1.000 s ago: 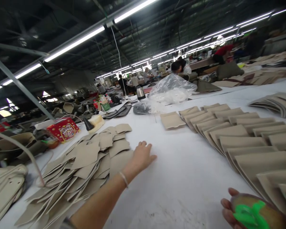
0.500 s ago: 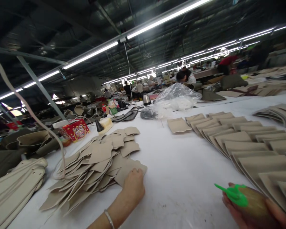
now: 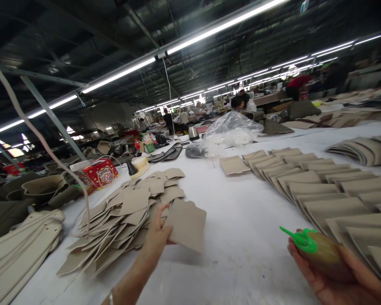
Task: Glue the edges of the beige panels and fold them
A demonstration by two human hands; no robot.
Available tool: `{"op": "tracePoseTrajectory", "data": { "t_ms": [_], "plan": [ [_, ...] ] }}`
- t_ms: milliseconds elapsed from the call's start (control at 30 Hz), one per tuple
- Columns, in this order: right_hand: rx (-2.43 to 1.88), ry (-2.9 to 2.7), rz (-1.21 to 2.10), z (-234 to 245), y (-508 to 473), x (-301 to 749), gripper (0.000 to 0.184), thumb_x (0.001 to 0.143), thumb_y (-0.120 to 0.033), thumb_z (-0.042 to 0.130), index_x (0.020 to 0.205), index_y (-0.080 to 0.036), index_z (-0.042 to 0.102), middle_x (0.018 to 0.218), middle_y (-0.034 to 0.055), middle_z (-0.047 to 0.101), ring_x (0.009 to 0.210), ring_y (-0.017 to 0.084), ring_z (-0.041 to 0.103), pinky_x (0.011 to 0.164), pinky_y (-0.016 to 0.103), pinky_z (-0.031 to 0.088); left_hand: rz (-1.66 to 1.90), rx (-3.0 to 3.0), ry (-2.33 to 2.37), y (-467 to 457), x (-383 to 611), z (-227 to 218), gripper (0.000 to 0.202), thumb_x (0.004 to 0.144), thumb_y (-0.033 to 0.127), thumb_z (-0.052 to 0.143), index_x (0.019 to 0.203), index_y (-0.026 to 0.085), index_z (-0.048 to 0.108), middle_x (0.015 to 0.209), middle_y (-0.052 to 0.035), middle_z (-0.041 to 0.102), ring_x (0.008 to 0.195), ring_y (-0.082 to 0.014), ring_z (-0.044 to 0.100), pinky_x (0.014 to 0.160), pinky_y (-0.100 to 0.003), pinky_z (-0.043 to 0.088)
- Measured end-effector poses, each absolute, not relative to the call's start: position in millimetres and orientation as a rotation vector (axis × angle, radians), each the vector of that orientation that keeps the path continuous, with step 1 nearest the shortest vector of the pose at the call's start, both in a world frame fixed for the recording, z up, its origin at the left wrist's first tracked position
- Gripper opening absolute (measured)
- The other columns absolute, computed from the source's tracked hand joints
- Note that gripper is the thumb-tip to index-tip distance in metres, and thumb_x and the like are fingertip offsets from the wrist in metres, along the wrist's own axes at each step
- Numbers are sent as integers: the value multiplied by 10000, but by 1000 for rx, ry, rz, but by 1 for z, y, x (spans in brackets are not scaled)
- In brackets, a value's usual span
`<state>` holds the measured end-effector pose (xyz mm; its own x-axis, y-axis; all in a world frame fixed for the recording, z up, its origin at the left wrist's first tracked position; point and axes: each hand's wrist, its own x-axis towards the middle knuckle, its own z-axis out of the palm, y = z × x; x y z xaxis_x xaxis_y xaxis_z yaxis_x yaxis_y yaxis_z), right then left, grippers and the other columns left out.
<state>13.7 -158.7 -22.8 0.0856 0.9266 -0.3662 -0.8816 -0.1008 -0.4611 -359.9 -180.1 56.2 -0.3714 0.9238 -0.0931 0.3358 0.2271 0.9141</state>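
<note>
My left hand [image 3: 156, 238] pinches a beige cut piece [image 3: 187, 224] and holds it lifted just right of a loose pile of similar beige pieces [image 3: 127, 216] on the white table [image 3: 241, 237]. At the lower right, my right hand [image 3: 333, 279] is wrapped around a brownish squeeze bottle [image 3: 327, 254] with a green nozzle [image 3: 296, 238] pointing left. Overlapping rows of beige pieces [image 3: 320, 186] lie spread out right beside that hand.
A red patterned box [image 3: 98, 173] and a black-tipped bottle [image 3: 136, 166] stand behind the pile. A clear plastic bag [image 3: 233, 127] lies at the far table edge. A cord [image 3: 51, 152] hangs down at left. Stacked pale strips [image 3: 15, 250] lie far left. Other people work in the background.
My left hand drew back from the table middle to the pile's edge, gripped one beige piece and lifted it. My right hand raised the bottle further into view.
</note>
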Motion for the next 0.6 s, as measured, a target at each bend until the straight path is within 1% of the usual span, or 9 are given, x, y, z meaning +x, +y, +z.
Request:
{"op": "tracePoseTrajectory", "data": {
  "t_ms": [67,133,200,267,333,400,433,500,600],
  "plan": [
    [-785,68,1502,-6,-162,7,263,862,-267,634,1098,-200,729,1182,101,715,892,287,732,701,376,642,937,1106,1913,-198,-356,23,530,834,258,489,1361,226,443,852,-17,659,688,-164,646,565,-241,525],
    [-846,145,1486,13,-165,-1,227,881,-235,582,1038,-189,738,1140,96,728,803,265,737,626,377,648,598,1268,2041,-215,-353,6,455,882,303,473,1328,220,516,803,-24,652,667,-186,641,598,-282,526],
    [-871,156,1482,28,-168,-9,218,892,-206,547,981,-181,744,1093,96,737,759,253,733,591,379,647,226,1573,2138,-229,-349,7,456,899,319,489,1348,255,534,853,-39,667,763,-223,653,726,-340,523],
    [-889,143,1479,35,-170,-15,221,896,-198,534,956,-181,746,1072,93,740,751,246,729,583,371,645,-28,1821,2156,-234,-341,19,422,895,328,524,1311,283,573,1031,-69,663,947,-249,636,860,-363,489],
    [-898,115,1476,36,-171,-17,221,894,-196,536,955,-188,748,1066,90,740,762,244,727,589,363,644,-125,1933,2118,-231,-330,32,370,880,304,545,1243,271,605,1227,-93,597,1104,-261,575,935,-355,461],
    [-899,89,1466,33,-172,-17,219,891,-194,540,953,-192,750,1056,91,740,771,247,726,597,366,643,-157,2008,2075,-224,-319,39,360,858,230,539,1211,247,602,1318,-104,538,1201,-264,508,986,-347,439],
    [-897,83,1460,31,-172,-16,218,891,-193,540,949,-192,751,1049,90,740,772,248,726,599,371,642,-184,2038,2061,-220,-315,40,375,843,194,531,1211,234,593,1326,-111,529,1223,-268,486,1002,-355,432],
    [-895,88,1448,29,-172,-15,219,892,-190,538,941,-190,752,1045,88,740,769,248,725,596,376,643,-267,2078,2038,-212,-310,42,376,830,157,512,1193,212,589,1286,-126,547,1202,-279,495,995,-375,440],
    [-895,99,1444,30,-172,-14,224,884,-173,540,945,-194,755,1074,83,735,771,245,723,591,368,645,-374,2126,1958,-206,-311,45,313,840,175,519,1142,193,599,1225,-142,578,1127,-290,544,951,-398,465]
  ]
}}
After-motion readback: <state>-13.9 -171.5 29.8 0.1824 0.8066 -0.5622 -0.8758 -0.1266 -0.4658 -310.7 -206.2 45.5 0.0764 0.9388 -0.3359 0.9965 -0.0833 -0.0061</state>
